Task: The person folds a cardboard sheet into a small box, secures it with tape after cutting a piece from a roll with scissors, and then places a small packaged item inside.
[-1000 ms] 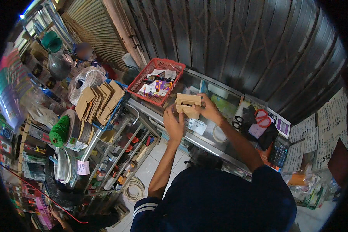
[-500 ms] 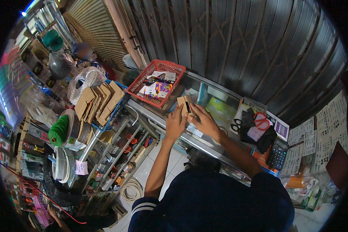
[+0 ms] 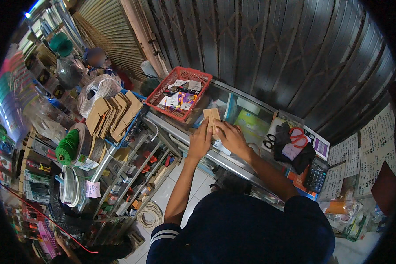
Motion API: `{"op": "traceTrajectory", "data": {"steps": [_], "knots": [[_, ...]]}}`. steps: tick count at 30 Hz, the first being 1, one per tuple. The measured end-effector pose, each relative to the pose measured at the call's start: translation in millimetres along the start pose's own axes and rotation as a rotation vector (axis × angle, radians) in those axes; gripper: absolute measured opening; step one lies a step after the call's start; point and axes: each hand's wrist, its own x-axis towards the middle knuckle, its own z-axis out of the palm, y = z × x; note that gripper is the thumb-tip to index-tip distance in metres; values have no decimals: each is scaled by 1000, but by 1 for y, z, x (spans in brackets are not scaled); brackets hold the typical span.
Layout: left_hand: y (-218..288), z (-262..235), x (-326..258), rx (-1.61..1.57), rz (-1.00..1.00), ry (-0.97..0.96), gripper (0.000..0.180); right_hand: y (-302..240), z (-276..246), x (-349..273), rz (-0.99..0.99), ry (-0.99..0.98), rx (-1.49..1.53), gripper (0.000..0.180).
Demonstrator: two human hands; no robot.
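Note:
On the glass counter (image 3: 262,163) lies a small brown folded cardboard (image 3: 211,115), with a seam running down its middle. My left hand (image 3: 200,141) holds its near left side, fingers together along the edge. From the right, my right hand (image 3: 233,140) presses its fingers onto the near right part of the same piece. The fingers hide the lower end of the cardboard. A red plastic basket (image 3: 162,80) with several printed packets (image 3: 180,97) stands just beyond my left hand.
Left of the counter, a blue basket (image 3: 134,127) holds several folded cardboard pieces (image 3: 112,112). To the right lie black-handled scissors (image 3: 269,141), a red-handled tool (image 3: 299,138), dark cloth and a calculator (image 3: 317,175). A folding metal shutter (image 3: 268,48) rises behind the counter.
The cardboard's two flaps have come together over the dark gap that showed between them. My right hand has shifted slightly, its fingers now closer over the cardboard.

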Motion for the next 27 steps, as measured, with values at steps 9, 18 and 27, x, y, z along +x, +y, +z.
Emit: {"op": "traceTrajectory", "data": {"steps": [9,18,27], "knots": [[11,-2,-3,-19,-22,9,49,3,3,1,-5,76,183,37],[12,-10,2,93,-56,-98,44,10,9,6,-30,76,185,41],[10,-11,2,267,-35,-94,44,10,5,19,-64,24,-33,40]]}}
